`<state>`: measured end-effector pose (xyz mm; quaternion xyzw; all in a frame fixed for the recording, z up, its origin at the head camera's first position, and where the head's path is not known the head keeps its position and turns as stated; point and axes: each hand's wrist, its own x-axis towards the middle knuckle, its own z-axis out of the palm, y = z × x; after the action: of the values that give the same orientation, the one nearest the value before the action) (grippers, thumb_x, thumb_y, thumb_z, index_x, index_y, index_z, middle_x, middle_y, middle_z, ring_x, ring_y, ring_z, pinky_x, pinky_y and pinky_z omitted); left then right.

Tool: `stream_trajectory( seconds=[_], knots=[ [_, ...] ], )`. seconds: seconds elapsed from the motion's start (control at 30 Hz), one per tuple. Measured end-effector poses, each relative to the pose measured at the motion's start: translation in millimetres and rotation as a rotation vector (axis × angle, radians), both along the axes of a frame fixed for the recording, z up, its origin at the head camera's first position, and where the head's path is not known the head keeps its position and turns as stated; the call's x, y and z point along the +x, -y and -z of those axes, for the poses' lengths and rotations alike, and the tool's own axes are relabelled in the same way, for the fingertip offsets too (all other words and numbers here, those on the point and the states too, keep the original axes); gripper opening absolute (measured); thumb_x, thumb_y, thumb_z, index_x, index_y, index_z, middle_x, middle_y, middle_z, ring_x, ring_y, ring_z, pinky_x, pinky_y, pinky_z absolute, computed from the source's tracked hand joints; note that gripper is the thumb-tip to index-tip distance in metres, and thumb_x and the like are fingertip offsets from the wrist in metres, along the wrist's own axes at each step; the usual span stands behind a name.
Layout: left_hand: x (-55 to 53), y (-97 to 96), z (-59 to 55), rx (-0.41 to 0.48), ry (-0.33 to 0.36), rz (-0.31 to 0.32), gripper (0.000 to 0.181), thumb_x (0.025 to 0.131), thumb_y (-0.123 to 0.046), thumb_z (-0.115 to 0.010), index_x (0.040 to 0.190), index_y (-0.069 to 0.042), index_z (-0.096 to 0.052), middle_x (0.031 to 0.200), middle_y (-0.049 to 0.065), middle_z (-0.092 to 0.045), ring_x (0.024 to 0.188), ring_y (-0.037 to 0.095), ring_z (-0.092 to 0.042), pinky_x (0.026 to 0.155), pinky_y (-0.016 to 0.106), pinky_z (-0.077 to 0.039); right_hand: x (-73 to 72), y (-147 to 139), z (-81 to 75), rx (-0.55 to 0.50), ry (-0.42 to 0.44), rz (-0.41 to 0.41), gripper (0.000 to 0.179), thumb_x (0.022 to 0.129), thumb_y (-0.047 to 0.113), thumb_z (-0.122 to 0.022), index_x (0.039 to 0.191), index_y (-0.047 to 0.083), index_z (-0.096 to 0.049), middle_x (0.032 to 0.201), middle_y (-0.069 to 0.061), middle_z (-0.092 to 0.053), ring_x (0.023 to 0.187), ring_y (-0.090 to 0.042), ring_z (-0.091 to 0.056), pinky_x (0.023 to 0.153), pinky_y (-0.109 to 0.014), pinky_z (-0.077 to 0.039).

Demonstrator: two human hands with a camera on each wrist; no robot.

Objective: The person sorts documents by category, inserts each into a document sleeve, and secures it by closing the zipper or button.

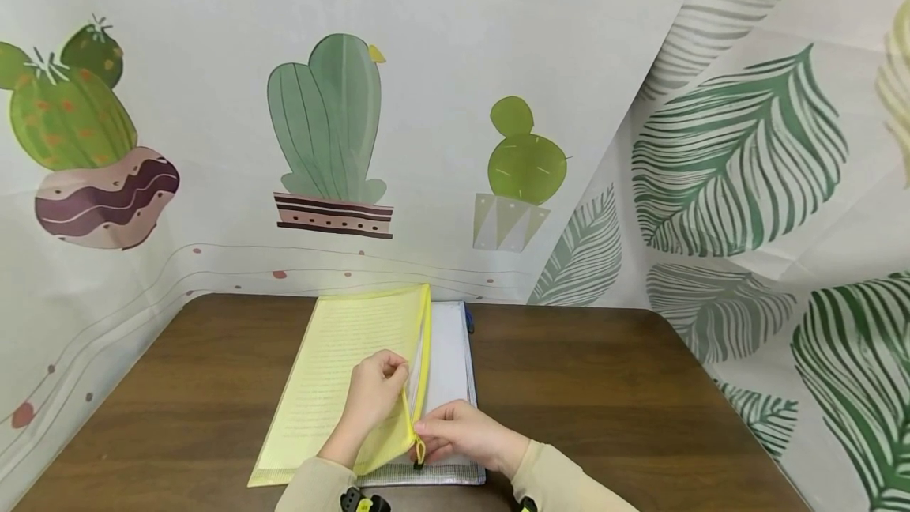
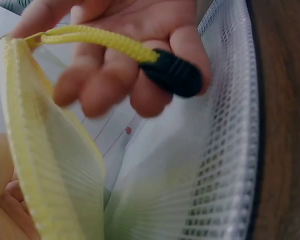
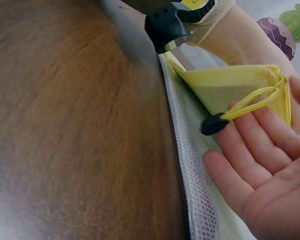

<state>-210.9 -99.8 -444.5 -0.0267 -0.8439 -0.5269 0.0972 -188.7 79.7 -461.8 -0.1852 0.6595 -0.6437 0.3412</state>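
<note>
A yellow zip document pouch [image 1: 323,370] with a printed sheet showing through lies on the table, its right side parted along the zipper. My left hand [image 1: 377,385] pinches the upper layer by that zipped edge and lifts it. At the lower right corner, my right hand [image 1: 475,434] pinches the zipper pull between thumb and forefinger. The pull's yellow cord [image 2: 102,39] with its black end [image 3: 214,124] lies across the other fingers, which are loosely extended. Beneath the yellow pouch is a whitish mesh pouch [image 1: 449,354], partly covered.
A blue tab [image 1: 469,321] sticks out at the mesh pouch's upper right edge. The brown wooden table [image 1: 597,393] extends to both sides. Behind it hangs a white cloth [image 1: 441,62] printed with cacti and leaves. Black wrist devices [image 1: 362,501] sit over the beige sleeves.
</note>
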Motion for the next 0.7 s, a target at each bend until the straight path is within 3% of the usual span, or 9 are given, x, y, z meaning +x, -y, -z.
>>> stream_trajectory(
  seconds=[0.23, 0.5, 0.7],
  knots=[
    [-0.8, 0.2, 3.1, -0.023, 0.007, 0.002, 0.009, 0.085, -0.007, -0.059, 0.083, -0.003, -0.067, 0.068, 0.002, -0.063, 0.056, 0.008, -0.051, 0.048, 0.02, -0.044, 4.0, -2, -2.1, -0.003, -0.006, -0.039, 0.042, 0.088, 0.018, -0.065, 0.103, -0.021, -0.058, 0.084, -0.002, -0.073, 0.078, -0.008, -0.066, 0.075, -0.027, -0.056],
    [-1.3, -0.4, 9.3, -0.046, 0.003, 0.033, 0.008, 0.084, -0.005, -0.059, 0.082, -0.003, -0.067, 0.069, 0.003, -0.064, 0.056, 0.009, -0.051, 0.047, 0.02, -0.044, 4.6, -9, -1.0, 0.049, -0.067, -0.027, 0.033, 0.086, 0.012, -0.066, 0.098, -0.018, -0.062, 0.071, 0.004, -0.068, 0.067, -0.006, -0.063, 0.061, -0.022, -0.053],
    [-0.8, -1.8, 10.0, -0.093, -0.003, 0.042, 0.008, 0.084, -0.007, -0.06, 0.082, -0.004, -0.067, 0.072, 0.003, -0.066, 0.063, 0.01, -0.054, 0.056, 0.022, -0.046, 3.2, -14, -0.4, 0.083, -0.102, -0.048, 0.028, 0.085, 0.009, -0.067, 0.094, -0.017, -0.063, 0.071, -0.005, -0.069, 0.063, -0.005, -0.062, 0.055, -0.02, -0.05]
  ],
)
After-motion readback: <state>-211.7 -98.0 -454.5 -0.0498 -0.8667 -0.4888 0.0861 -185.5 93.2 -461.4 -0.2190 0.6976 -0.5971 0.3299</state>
